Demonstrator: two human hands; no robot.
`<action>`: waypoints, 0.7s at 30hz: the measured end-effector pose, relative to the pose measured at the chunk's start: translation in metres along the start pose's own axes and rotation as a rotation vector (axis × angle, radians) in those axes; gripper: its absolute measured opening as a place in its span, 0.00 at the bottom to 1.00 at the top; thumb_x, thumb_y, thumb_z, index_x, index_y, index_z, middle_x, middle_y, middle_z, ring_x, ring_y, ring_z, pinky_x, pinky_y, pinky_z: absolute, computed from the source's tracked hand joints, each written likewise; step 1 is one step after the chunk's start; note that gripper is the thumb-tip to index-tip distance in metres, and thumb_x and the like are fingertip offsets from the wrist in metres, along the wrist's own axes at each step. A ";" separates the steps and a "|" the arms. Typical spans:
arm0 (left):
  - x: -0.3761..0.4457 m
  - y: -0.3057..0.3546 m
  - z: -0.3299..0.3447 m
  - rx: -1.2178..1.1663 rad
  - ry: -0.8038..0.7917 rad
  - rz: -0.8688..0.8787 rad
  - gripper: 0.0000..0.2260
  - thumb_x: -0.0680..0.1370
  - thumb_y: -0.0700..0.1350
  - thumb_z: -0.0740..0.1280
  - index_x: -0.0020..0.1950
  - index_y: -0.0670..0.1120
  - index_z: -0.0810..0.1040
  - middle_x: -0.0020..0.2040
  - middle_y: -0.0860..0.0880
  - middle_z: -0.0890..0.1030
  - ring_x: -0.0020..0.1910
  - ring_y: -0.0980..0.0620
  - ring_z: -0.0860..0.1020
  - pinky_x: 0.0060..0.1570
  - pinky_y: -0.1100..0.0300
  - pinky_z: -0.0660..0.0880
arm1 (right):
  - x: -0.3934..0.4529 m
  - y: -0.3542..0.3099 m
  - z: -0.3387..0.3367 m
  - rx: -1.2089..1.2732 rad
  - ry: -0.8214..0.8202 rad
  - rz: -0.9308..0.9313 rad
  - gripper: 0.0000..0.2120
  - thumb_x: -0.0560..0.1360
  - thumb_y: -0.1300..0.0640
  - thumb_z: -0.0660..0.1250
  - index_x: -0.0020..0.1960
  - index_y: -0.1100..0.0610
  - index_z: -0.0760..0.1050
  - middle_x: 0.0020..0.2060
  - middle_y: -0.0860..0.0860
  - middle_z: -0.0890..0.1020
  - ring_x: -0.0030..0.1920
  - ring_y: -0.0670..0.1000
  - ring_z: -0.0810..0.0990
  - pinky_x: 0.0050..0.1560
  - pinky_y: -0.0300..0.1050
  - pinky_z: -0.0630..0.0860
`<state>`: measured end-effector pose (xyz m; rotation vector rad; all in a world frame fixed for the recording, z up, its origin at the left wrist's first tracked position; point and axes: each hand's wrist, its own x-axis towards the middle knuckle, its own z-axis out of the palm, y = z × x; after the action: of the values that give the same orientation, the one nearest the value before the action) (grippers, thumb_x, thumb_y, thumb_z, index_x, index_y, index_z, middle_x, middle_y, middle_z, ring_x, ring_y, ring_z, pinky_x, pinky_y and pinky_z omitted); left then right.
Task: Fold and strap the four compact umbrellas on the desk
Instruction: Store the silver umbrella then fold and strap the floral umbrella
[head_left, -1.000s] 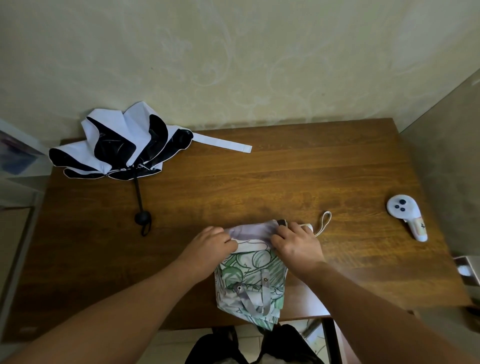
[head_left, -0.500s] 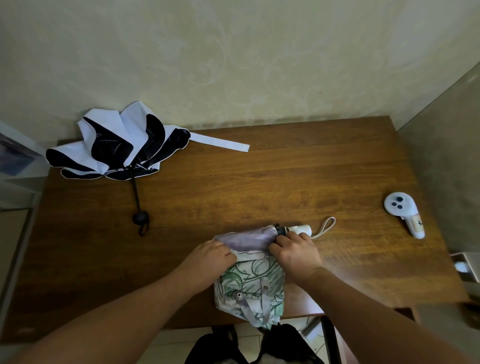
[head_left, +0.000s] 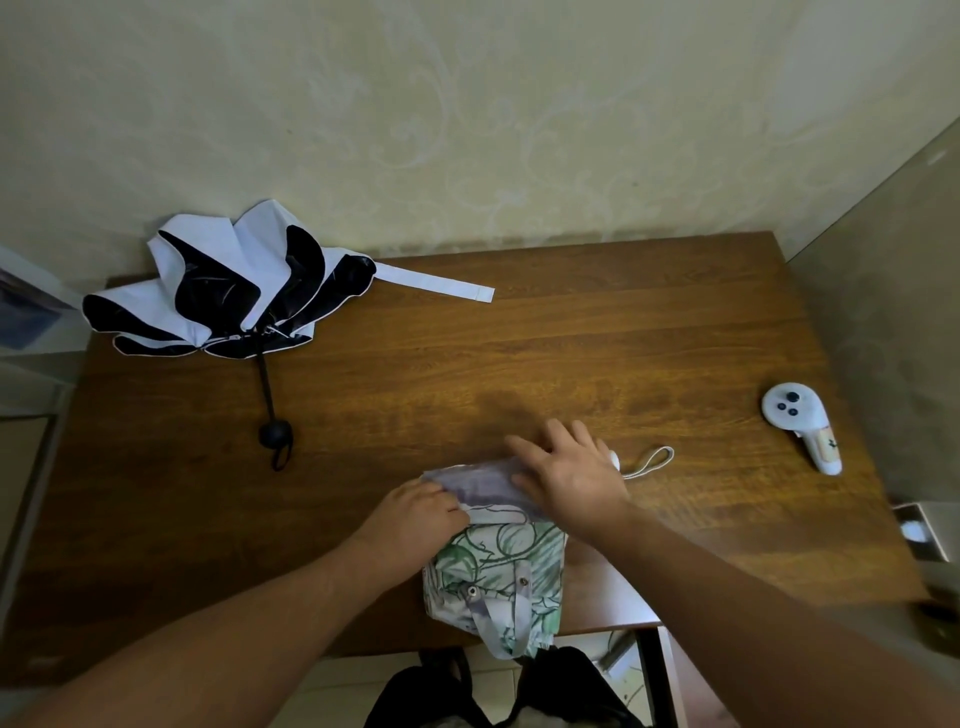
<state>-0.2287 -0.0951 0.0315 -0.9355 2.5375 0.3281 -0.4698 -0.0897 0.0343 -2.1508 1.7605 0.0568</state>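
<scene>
A green leaf-print compact umbrella (head_left: 498, 566) lies at the desk's near edge, its canopy partly rolled with the pale lilac lining on top and its strap hanging over the edge. My left hand (head_left: 421, 512) pinches the rolled fabric at its left end. My right hand (head_left: 563, 470) lies flat with spread fingers on the roll's right end, covering the white handle; only the wrist loop (head_left: 652, 462) shows. A white-and-black umbrella (head_left: 228, 283) lies loose and unfolded at the far left, its strap (head_left: 436, 283) stretched out to the right and its black handle (head_left: 275, 434) pointing toward me.
A white handheld controller (head_left: 800, 421) lies near the right edge of the wooden desk (head_left: 571, 353). A wall runs behind the desk and another stands on the right. A dark bag (head_left: 498, 696) sits on the floor below the near edge.
My right hand has lifted off its grip near the handle and spread flat over the roll's right end. The left hand has kept its pinch on the fabric.
</scene>
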 end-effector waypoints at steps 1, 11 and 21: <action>-0.001 0.001 0.000 0.003 -0.001 -0.001 0.19 0.82 0.46 0.65 0.74 0.52 0.75 0.70 0.50 0.77 0.72 0.47 0.72 0.73 0.50 0.65 | 0.005 -0.002 0.000 -0.016 -0.105 0.005 0.26 0.81 0.35 0.58 0.77 0.39 0.62 0.66 0.51 0.68 0.65 0.58 0.66 0.63 0.62 0.72; 0.005 -0.007 -0.019 -0.435 0.189 -0.187 0.12 0.80 0.48 0.63 0.61 0.57 0.82 0.55 0.58 0.79 0.59 0.53 0.75 0.58 0.55 0.72 | 0.011 0.009 0.017 -0.138 -0.400 0.067 0.38 0.79 0.42 0.68 0.81 0.36 0.48 0.74 0.50 0.64 0.73 0.60 0.62 0.70 0.66 0.64; 0.054 0.007 -0.007 -0.292 -0.124 -0.313 0.33 0.73 0.60 0.76 0.74 0.53 0.67 0.66 0.47 0.74 0.65 0.42 0.73 0.61 0.46 0.75 | 0.016 0.018 0.024 -0.102 -0.381 0.022 0.32 0.73 0.46 0.77 0.72 0.50 0.67 0.67 0.53 0.69 0.69 0.60 0.69 0.67 0.60 0.71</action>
<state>-0.2726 -0.1232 0.0132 -1.3554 2.2224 0.6486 -0.4786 -0.1005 0.0038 -2.0221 1.5862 0.5359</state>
